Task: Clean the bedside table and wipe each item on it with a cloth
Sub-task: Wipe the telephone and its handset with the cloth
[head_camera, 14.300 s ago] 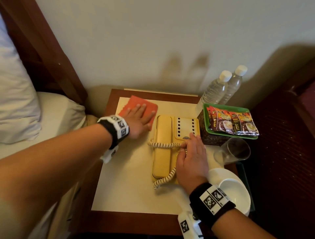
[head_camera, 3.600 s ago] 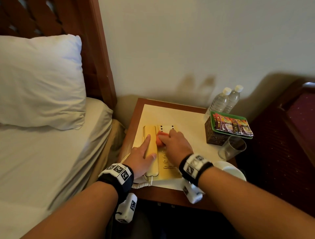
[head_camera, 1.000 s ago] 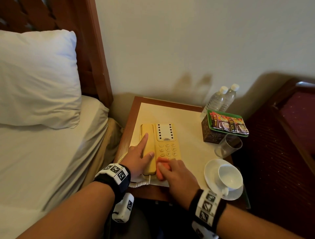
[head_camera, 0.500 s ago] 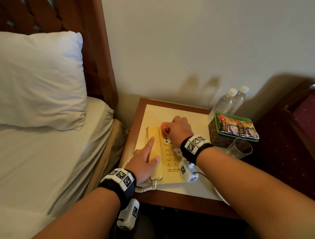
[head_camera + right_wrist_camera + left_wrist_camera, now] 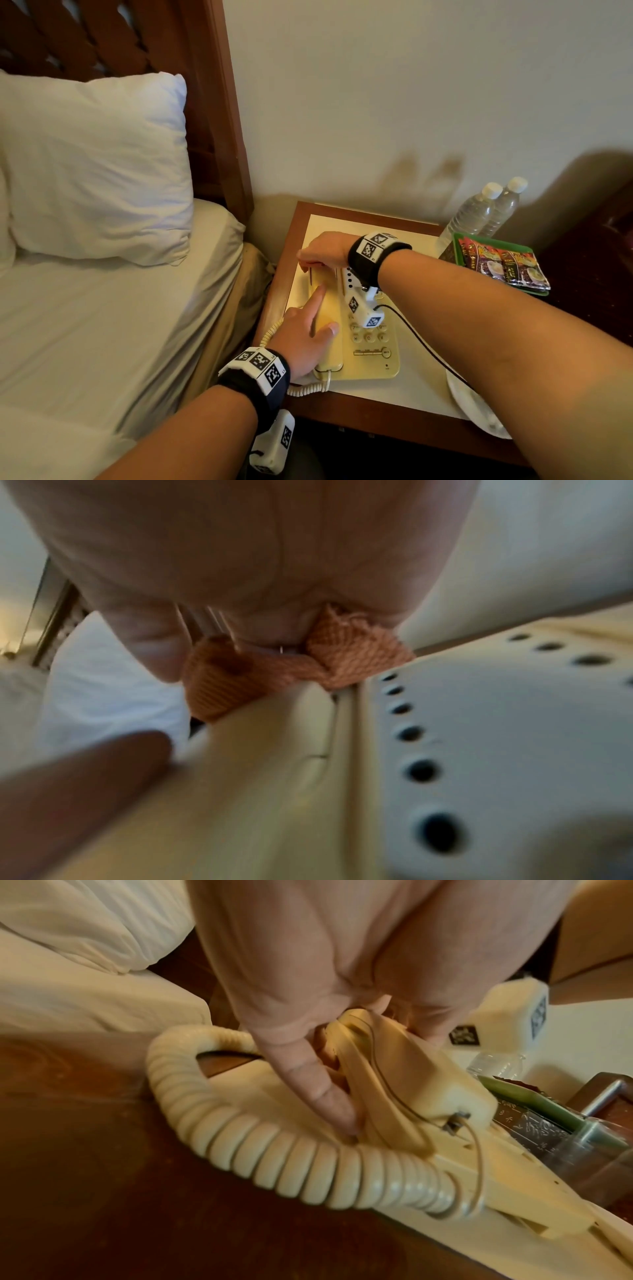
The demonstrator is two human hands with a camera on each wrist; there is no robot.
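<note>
A yellow corded phone [image 5: 370, 346] lies on the bedside table [image 5: 346, 409]. My left hand [image 5: 318, 315] rests on the handset [image 5: 329, 308], with the index finger straight along its top and the thumb on its right side. In the left wrist view a straight finger of that hand [image 5: 342, 1056] lies down the handset's [image 5: 411, 1085] side. My right hand [image 5: 308, 260] is at the handset's far end. Only the right wrist view shows this hand [image 5: 246, 642] gripping a bunched orange cloth [image 5: 222, 685] and pressing it on the handset's tip [image 5: 274, 750].
The coiled cord [image 5: 305, 389] loops over the table's front left edge. Two water bottles [image 5: 479, 212] and a green tray of sachets [image 5: 500, 267] stand at the back right. A white saucer [image 5: 479, 411] is at the front right. The bed [image 5: 102, 325] and pillow [image 5: 96, 164] lie left.
My right hand has slid the cloth from the top of the keypad panel leftwards onto the far end of the handset. My left hand has stayed on the handset.
</note>
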